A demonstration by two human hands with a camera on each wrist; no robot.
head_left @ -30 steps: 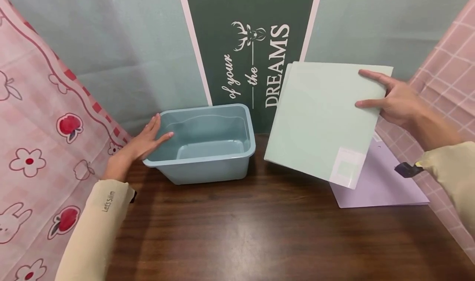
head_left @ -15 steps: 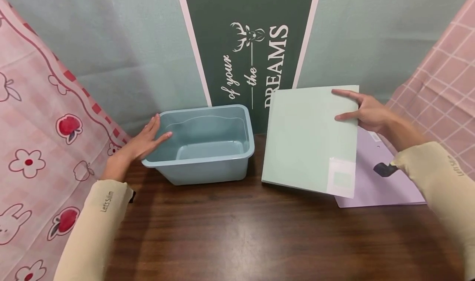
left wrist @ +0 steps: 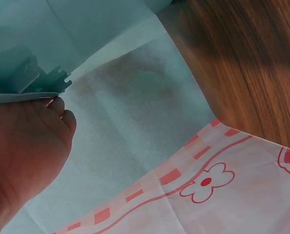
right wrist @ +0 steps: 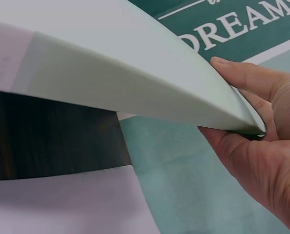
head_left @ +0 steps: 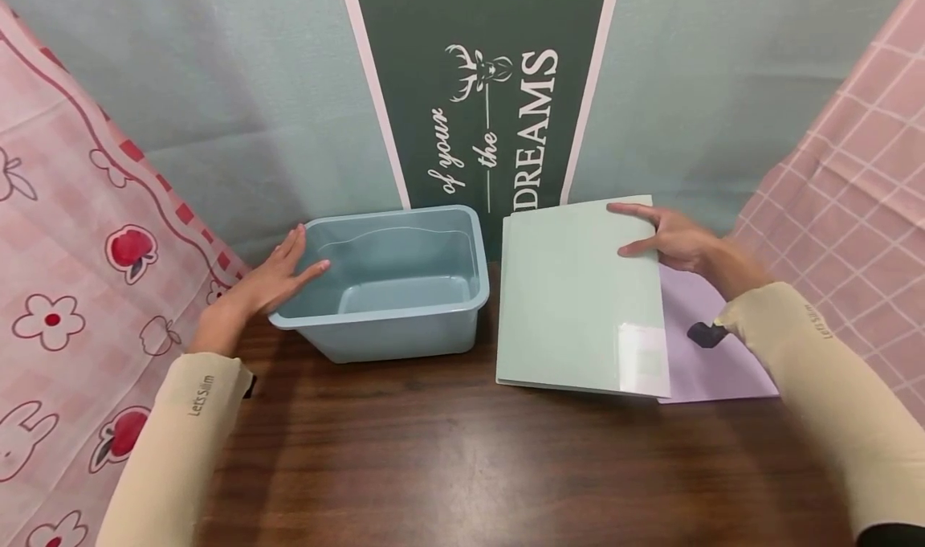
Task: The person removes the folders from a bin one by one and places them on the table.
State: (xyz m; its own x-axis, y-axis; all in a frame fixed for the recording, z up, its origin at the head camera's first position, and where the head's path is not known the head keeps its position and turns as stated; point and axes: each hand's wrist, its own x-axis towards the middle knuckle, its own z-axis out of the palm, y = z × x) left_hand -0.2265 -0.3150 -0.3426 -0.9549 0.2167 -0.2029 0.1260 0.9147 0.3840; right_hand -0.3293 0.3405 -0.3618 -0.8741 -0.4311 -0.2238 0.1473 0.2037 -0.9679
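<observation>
In the head view a pale green folder [head_left: 578,306] is tilted above the table, right of the blue plastic tub [head_left: 393,338]. My right hand [head_left: 675,240] pinches the folder's upper right edge, with fingers spread over the cover. The right wrist view shows that hand [right wrist: 267,117] with digits on both sides of the folder's corner [right wrist: 135,73]. My left hand [head_left: 270,278] holds the tub's left rim, its thumb over the inside. In the left wrist view, the hand [left wrist: 30,146] is partly hidden by the rim [left wrist: 25,97].
A purple folder [head_left: 723,370] lies on the brown wooden table [head_left: 433,451], partly under the green folder. A grey-green cloth [head_left: 238,89] with printed lettering hangs behind. Pink patterned cloths flank the left [head_left: 87,250] and right [head_left: 853,210] sides.
My right hand has carried the green folder left and down, closer to the tub and the table. The left hand keeps its place on the tub.
</observation>
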